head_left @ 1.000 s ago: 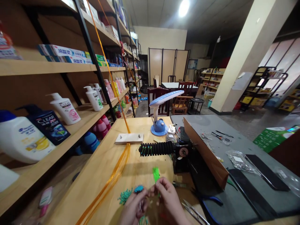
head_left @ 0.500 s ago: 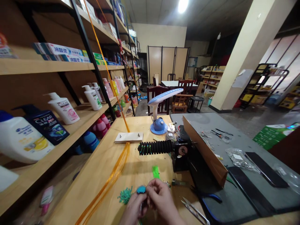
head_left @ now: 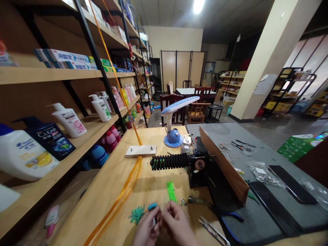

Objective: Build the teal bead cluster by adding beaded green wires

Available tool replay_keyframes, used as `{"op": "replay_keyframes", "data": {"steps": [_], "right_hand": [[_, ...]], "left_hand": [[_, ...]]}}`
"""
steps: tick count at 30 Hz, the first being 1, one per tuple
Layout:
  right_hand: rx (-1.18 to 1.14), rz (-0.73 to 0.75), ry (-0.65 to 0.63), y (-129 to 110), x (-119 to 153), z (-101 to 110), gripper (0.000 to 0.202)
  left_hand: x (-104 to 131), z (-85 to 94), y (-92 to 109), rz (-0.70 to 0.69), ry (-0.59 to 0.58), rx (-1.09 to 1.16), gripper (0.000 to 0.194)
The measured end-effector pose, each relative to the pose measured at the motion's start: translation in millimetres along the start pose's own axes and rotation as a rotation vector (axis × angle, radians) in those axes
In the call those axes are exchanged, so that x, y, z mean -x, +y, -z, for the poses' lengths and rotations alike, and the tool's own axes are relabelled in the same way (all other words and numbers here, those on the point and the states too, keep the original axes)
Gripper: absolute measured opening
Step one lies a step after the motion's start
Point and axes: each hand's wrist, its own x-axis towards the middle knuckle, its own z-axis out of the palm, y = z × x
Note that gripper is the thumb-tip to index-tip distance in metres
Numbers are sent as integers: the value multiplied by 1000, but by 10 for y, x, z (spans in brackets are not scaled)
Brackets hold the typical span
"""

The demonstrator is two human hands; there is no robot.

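Note:
My left hand is closed, with a slim silvery thing showing between its fingers. At its fingertips is a small bright-blue cluster; whether it is held or lies on the table I cannot tell. Close beside it, my right hand pinches thumb and finger together, on something too small to make out. A loose pile of teal beads is left of the hands. Just beyond the right hand lies a bundle of bright green strands, with several tiny mixed pieces to its right.
Ahead, a black ridged roller carries several green-threaded ties. Orange strands run under a white plate. Scissors and blue-handled pliers lie at right, near an upright brown board. A blue lamp stands behind; shelves line the left.
My hands have drawn slightly toward me and a little apart at the fingertips. More of the green strands and the tiny pieces now show.

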Motion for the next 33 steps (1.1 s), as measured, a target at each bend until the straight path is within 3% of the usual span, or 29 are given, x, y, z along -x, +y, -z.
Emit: {"op": "replay_keyframes", "data": {"steps": [7,21,27,33], "right_hand": [[25,-37,14,-18,6,-42,42],[15,-105,0,-35,-34,-64,53],[64,-81,19,6,-44,-42,58],[119,-31,48,118,-69,32,60]], "left_hand": [[-29,17,5,72,15,45,41],[-26,15,7,80,34,-3,45],[18,-6,31,37,44,-50,52],[-4,66,-42,-133,85,-155,50]]}}
